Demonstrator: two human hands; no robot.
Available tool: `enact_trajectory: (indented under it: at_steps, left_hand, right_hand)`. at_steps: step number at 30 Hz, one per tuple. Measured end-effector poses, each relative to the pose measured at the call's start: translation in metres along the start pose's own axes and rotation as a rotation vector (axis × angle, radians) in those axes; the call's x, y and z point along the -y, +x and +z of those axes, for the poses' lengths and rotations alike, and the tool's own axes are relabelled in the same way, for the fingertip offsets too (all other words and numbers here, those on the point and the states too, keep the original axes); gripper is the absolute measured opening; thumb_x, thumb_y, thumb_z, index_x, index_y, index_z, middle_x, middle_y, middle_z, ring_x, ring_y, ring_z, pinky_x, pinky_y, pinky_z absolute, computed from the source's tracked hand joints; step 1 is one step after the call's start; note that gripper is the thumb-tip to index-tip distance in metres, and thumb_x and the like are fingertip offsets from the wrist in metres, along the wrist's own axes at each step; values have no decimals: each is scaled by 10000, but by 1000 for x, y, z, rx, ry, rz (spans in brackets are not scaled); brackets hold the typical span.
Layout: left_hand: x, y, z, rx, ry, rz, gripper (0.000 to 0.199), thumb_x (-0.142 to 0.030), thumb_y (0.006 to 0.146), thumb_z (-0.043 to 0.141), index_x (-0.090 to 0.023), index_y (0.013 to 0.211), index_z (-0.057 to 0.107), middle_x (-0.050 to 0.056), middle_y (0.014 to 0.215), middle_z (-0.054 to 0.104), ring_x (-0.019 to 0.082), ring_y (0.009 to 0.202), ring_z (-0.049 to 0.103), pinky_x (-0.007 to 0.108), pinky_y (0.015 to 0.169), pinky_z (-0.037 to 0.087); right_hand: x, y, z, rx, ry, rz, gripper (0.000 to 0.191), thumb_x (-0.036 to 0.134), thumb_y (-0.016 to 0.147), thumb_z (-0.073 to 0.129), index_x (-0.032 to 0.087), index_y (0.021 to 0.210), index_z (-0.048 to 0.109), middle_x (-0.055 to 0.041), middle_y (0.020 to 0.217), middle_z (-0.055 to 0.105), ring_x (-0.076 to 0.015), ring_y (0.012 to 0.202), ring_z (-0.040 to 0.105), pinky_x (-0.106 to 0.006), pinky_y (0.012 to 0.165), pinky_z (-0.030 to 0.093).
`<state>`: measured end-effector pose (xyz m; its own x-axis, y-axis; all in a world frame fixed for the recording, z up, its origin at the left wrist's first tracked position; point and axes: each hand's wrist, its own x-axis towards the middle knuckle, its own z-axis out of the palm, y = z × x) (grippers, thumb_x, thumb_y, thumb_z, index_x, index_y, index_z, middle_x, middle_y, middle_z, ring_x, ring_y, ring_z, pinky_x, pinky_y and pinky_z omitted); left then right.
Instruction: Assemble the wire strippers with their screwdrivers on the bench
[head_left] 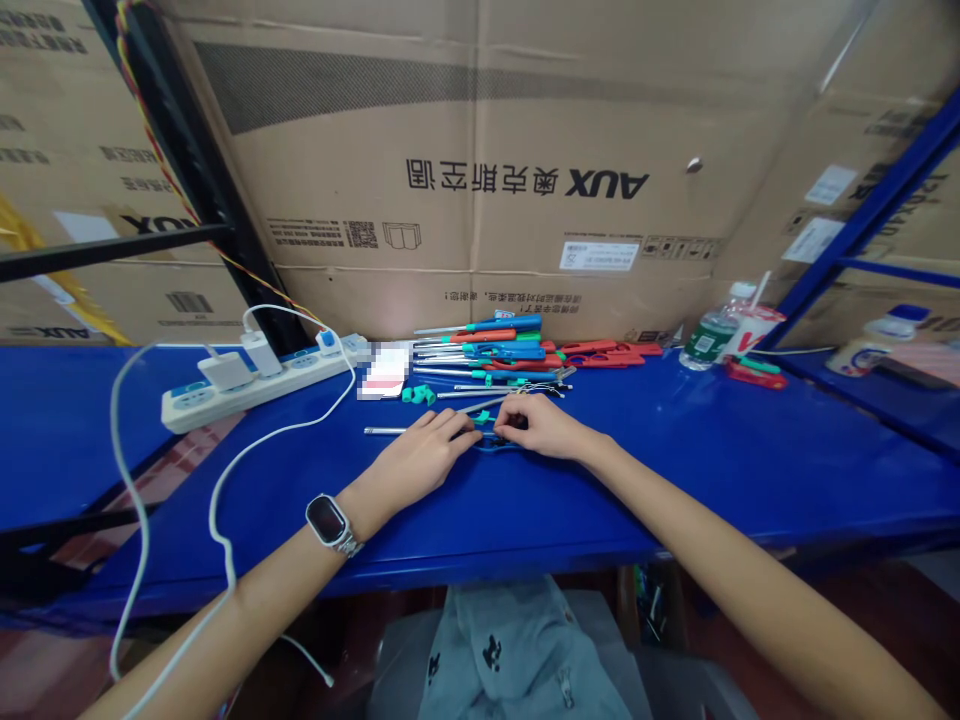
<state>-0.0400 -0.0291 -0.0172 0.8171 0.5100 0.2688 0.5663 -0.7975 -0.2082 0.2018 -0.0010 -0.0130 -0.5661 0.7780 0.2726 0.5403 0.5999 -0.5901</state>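
Observation:
My left hand (427,455) lies low over the table, its fingers closed on a thin metal lighter tube (384,431) that pokes out to the left. Just right of it, my right hand (546,425) pinches at the same work, fingertips close to my left thumb. What the right fingertips hold is hidden. A small teal-green piece (484,417) and thin wires show between and behind the hands. Directly beyond lies a pile of long-nosed lighters (510,352) with blue and orange handles. Loose teal-green caps (418,394) sit left of the pile.
Red handle shells (611,352) lie right of the pile. A white power strip (266,385) with plugs and cables occupies the left. A water bottle (705,340) and a lidded cup (752,325) stand at right. Large cardboard boxes (525,100) wall off the back of the blue table (720,450).

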Motion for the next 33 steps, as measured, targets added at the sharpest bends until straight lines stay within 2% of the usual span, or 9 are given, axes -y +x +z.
enact_trajectory:
  at_steps: [14,19,24,29,33]
  left_hand:
    - [4,0,0,-33,-192,-44,362,-80,990,422,-166,1287,609,117,1205,644,260,1056,610,425,896,497]
    - [23,-10,-3,-122,-330,-132,311,-218,972,569,-155,1276,584,122,1205,631,273,1117,609,452,968,515]
    - [39,-20,-3,-96,-396,-180,287,-257,985,569,-189,1253,647,104,1176,642,256,1093,626,459,972,535]
    - [32,-16,-4,-68,-401,-147,284,-210,1007,522,-209,1235,690,96,1147,667,238,1027,642,422,919,548]
    - [27,-12,-1,-82,-333,-104,301,-244,1026,519,-180,1270,684,113,1146,674,251,1021,635,427,899,540]
  right_hand:
    - [3,-2,-1,-1,-103,-58,128,86,882,659,172,787,664,-1,729,635,-142,697,564,-266,692,416]
    - [4,-3,-3,9,-100,-35,121,90,889,655,170,802,679,-16,769,663,-150,724,585,-269,694,421]
    - [4,-4,-4,6,-108,-29,130,84,882,655,169,786,673,-8,748,641,-141,699,572,-265,690,420]
    - [4,-4,-3,-2,-107,-39,135,79,879,653,170,782,671,-13,762,634,-141,693,565,-270,684,422]
    - [5,-4,-4,8,-128,-29,132,104,895,653,173,784,669,-19,766,636,-154,714,565,-276,682,419]
